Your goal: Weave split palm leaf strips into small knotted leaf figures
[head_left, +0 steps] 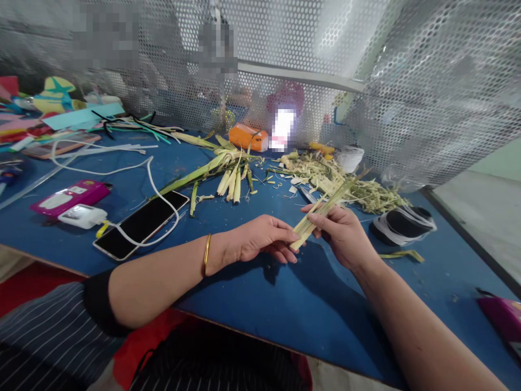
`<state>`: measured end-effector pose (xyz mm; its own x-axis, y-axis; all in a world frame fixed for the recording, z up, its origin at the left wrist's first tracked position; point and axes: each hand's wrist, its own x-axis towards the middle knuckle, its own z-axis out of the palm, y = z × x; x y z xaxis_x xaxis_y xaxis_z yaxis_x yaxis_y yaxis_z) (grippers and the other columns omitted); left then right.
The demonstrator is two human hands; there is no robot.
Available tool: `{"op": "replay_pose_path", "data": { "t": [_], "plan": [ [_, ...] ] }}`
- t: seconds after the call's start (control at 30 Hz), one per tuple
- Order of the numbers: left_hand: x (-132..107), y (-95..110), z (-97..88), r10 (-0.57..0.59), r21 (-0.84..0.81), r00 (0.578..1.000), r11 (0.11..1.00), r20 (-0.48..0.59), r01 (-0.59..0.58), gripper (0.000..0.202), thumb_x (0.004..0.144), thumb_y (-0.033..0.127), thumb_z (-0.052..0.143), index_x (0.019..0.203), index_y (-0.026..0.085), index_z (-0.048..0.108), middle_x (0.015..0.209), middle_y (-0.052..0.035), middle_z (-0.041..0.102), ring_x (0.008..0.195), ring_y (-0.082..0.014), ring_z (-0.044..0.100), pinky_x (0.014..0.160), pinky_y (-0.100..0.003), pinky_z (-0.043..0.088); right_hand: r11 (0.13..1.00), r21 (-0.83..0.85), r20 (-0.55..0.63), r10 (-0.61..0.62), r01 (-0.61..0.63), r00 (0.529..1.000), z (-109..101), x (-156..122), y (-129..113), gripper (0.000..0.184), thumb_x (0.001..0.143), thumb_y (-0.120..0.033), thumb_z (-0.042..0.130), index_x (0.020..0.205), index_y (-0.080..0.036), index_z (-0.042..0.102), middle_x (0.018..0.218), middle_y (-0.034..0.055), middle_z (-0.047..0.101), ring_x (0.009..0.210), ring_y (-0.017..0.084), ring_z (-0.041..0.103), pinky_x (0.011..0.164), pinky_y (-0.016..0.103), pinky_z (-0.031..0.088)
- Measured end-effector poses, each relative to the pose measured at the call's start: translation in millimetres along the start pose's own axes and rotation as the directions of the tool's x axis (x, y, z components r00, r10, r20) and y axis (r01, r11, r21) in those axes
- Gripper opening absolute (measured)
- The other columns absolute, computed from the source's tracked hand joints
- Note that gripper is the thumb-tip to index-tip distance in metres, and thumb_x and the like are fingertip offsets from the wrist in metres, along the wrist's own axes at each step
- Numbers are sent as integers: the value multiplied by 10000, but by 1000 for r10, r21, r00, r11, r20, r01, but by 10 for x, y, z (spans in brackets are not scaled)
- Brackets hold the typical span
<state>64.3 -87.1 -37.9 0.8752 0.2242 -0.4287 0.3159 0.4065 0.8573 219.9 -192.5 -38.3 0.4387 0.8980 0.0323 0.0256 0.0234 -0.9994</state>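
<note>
free: bare desk (252, 304) in front of both hands | blocked left: phone (142, 222) with cable (157, 190) | blocked behind: leaf scraps (345, 182), stalks (228, 174) | right: black pad (402, 224) | mesh screen (427, 81) walls back

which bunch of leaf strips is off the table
The pale bunch pinched between the left hand and right hand; the green bunch and the shredded pile lie on the table.

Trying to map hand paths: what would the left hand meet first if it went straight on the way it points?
The left hand points right and pinches the end of the leaf strips. Going on, it would likely meet the right hand, which grips the same strips close beside it.
</note>
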Motion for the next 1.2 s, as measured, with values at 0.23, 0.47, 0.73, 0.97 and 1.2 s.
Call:
{"op": "replay_pose_path", "data": {
  "t": [0.23,0.47,0.73,0.97,1.2],
  "plan": [
    [1,13,-18,4,-73,996,997,85,2,293,824,395,639,854,110,699,841,-100,738,646,-146,690,598,-247,522,997,81,-32,18,-15,999,1,1,-54,229,672,-379,779,726,-184,672,570,-38,539,491,83,436,485,229,364],
    [-21,-18,10,118,81,989,989,88,-125,306,664,203,786,940,139,670,673,6,642,587,-98,613,614,-239,513,995,97,-19,-5,7,1000,-7,8,-16,235,695,-377,772,758,-182,658,559,-46,533,497,78,440,494,215,360],
    [-8,-24,3,176,183,984,967,27,-178,228,725,233,719,925,140,662,742,0,628,587,-86,592,602,-236,486,997,72,-41,-12,15,999,-5,26,19,251,708,-388,763,747,-168,647,543,-42,530,500,84,452,503,223,357],
    [-59,9,65,137,144,988,979,71,-146,322,788,442,652,873,136,600,762,-30,634,674,-123,611,639,-256,464,998,55,33,-16,14,999,156,-29,42,279,712,-423,745,731,-172,624,561,-31,576,496,97,489,506,241,382],
    [-117,4,174,112,237,989,968,-98,-86,279,907,406,454,729,191,438,529,101,293,425,-55,216,427,-220,160,994,101,-51,-25,30,998,237,-48,-6,316,689,-453,753,728,-164,630,513,-43,542,462,86,448,491,240,365]
  ]
}}
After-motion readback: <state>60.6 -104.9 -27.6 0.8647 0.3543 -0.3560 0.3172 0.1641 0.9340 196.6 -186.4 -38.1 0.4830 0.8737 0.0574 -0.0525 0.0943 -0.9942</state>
